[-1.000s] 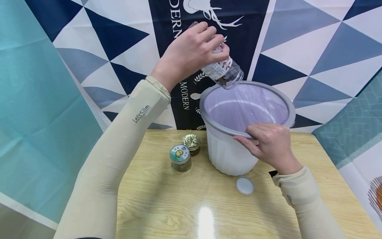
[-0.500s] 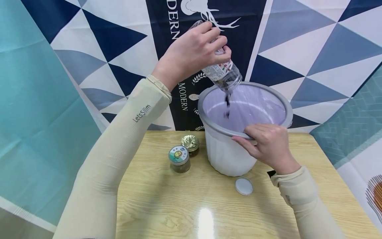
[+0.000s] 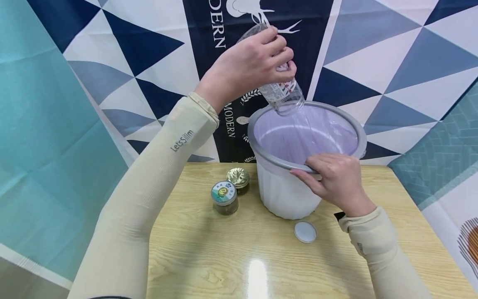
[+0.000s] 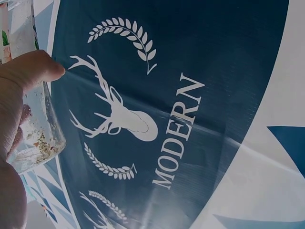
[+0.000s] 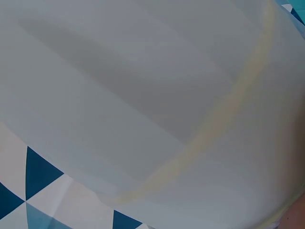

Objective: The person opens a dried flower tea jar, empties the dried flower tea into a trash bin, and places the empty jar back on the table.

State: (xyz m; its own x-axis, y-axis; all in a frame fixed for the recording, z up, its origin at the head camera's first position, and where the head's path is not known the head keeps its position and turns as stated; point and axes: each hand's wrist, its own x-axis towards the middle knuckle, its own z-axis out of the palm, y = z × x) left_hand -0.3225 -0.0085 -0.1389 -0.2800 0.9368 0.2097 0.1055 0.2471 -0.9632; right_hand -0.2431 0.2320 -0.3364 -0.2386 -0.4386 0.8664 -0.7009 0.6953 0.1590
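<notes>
My left hand (image 3: 257, 60) grips a clear jar (image 3: 285, 101) with a printed label, tilted mouth-down over the near-left part of a white trash bin (image 3: 287, 193). Small dry bits (image 4: 46, 145) cling inside the jar's base in the left wrist view. The bin has a grey rim (image 3: 364, 139) and a purple liner bag (image 3: 310, 133). With thumb and curled fingers, my right hand (image 3: 336, 178) holds the front rim. The bin's pale wall (image 5: 143, 95) fills most of the right wrist view.
A jar with a green-and-white lid (image 3: 225, 197) and a gold-lidded jar (image 3: 238, 179) stand left of the bin on the wooden table (image 3: 209, 257). A white round lid (image 3: 305, 231) lies in front of the bin. Patterned cloth (image 3: 160, 50) hangs behind.
Dark bits dropped from the jar into the bin half a second ago; none are falling now. The jar's lower part looks emptier. My left hand has shifted slightly right; the right hand stays on the rim.
</notes>
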